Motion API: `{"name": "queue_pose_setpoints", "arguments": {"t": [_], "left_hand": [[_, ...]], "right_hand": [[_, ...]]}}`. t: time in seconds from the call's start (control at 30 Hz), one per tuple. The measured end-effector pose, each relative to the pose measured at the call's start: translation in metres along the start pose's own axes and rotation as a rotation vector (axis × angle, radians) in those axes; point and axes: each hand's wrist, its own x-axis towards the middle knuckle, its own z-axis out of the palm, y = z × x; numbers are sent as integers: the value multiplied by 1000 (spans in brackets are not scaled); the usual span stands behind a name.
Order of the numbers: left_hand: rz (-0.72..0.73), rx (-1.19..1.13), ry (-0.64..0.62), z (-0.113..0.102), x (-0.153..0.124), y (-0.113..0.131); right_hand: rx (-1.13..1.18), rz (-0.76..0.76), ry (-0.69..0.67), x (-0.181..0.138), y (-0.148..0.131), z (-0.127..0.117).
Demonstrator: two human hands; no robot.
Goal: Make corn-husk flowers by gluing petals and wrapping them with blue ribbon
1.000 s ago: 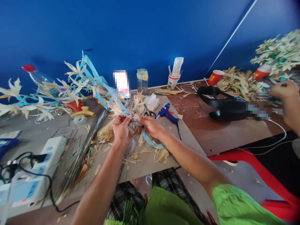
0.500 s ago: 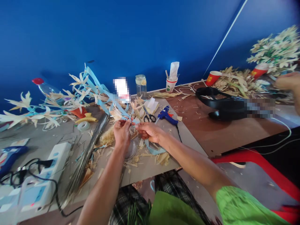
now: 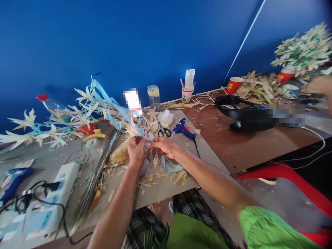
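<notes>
My left hand (image 3: 136, 148) pinches the stem end of a pale dried-husk flower (image 3: 132, 128). Its petals point up and away from me. Light blue ribbon (image 3: 106, 100) runs from near the flower up to the left. My right hand (image 3: 163, 146) is close beside the left, fingertips pinched on a piece of the blue ribbon at the stem. Scissors (image 3: 164, 131) with black handles lie just beyond my right hand. To their right rests a blue glue gun (image 3: 185, 128). A loose length of blue ribbon (image 3: 171, 168) curls below my right wrist.
A bundle of thin wires (image 3: 97, 180) and a white power strip (image 3: 58, 193) lie at left. Husk flowers on blue stems (image 3: 52, 133) spread behind. A cup (image 3: 187, 94) and a jar (image 3: 154, 97) stand by the wall. Another person's hand (image 3: 317, 85) shows at far right.
My hands stay together at the flower stem, with the right fingertips shifted slightly left. The whole view has moved a little. The other person's hand at right has shifted slightly.
</notes>
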Motion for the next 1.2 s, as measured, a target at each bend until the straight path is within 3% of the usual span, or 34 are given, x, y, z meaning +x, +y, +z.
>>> {"name": "queue_pose_setpoints", "arguments": {"t": [0.4,0.73,1.03,1.1,1.2], "left_hand": [[-159,-292,-108,1,1,4],[-272,-323,-198,-7,4,8],[-303,-390,-180,-8,4,10],[-256,-360,-175,-7,5,9],[-200,-309,-190,-6,5,8]], "right_hand": [[49,-24,-2,-6,-6,0],[130,-8,-118,-4,-5,-6],[73,-4,-155,-8,-6,-4],[-22,-65,-92,-7,-6,-5],[-270,-354,114,-4,-7,-9]]}}
